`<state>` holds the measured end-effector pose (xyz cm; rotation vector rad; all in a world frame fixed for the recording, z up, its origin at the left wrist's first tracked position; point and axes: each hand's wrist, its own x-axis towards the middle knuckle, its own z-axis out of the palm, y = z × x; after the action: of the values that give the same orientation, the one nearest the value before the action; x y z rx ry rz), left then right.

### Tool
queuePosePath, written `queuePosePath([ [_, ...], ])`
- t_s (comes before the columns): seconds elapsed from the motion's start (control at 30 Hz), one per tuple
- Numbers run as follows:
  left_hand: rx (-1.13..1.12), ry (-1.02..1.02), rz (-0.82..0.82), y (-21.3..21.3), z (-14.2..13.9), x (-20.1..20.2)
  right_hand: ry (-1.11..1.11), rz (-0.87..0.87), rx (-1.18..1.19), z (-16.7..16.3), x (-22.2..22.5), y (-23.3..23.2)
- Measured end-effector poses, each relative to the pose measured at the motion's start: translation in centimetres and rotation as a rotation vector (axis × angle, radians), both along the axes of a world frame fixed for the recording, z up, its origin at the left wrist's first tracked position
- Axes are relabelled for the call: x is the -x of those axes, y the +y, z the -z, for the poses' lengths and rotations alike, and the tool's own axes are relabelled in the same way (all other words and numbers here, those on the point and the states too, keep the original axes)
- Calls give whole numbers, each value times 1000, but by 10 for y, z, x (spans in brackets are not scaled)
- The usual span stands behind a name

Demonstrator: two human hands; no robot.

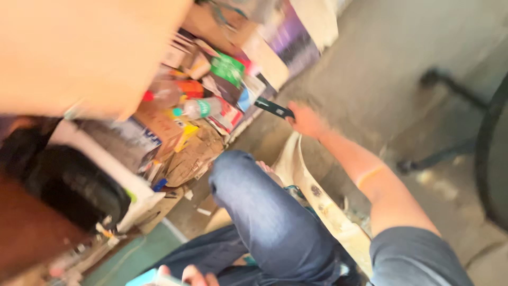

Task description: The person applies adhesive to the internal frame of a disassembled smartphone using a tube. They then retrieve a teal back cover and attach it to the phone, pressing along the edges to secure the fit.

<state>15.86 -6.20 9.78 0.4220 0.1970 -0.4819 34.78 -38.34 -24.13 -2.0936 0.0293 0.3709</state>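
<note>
My right hand (307,121) is stretched out over the concrete floor, closed on a dark green flat tool (273,107) that points toward a heap of packaging. My left hand (190,275) shows only at the bottom edge, fingers around a light blue flat object (151,278). My raised knee in blue jeans (254,196) sits between the two hands. A cream board (317,196) lies under my right forearm. The picture is blurred by motion.
A pile of cardboard, cartons and plastic bottles (196,108) fills the upper left, under a large tan cardboard sheet (79,53). A black bag (69,185) lies at the left. A dark wheel and stand (492,153) sit at the right.
</note>
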Motion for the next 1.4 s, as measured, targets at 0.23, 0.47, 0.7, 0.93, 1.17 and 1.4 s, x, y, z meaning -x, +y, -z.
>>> queuePosePath([
  [0.23, 97, -110, -118, -16, -2, 41, -170, 84, -289, -91, 11, -20],
  [0.47, 183, -224, -356, -11, 2, 70, 117, -180, -897, -230, 60, 19],
  [0.7, 173, -341, -471, 11, 2, 99, 308, -501, -1287, -296, 139, 91],
  [0.93, 200, -377, -568, 30, 3, 122, 417, -561, -1420, -298, 180, 153],
  [1.17, 203, -363, -647, 36, 5, 128, 371, -375, -1285, -309, 185, 168],
  [1.4, 149, -305, -700, 37, 2, 129, 202, -267, -1046, -321, 191, 177],
])
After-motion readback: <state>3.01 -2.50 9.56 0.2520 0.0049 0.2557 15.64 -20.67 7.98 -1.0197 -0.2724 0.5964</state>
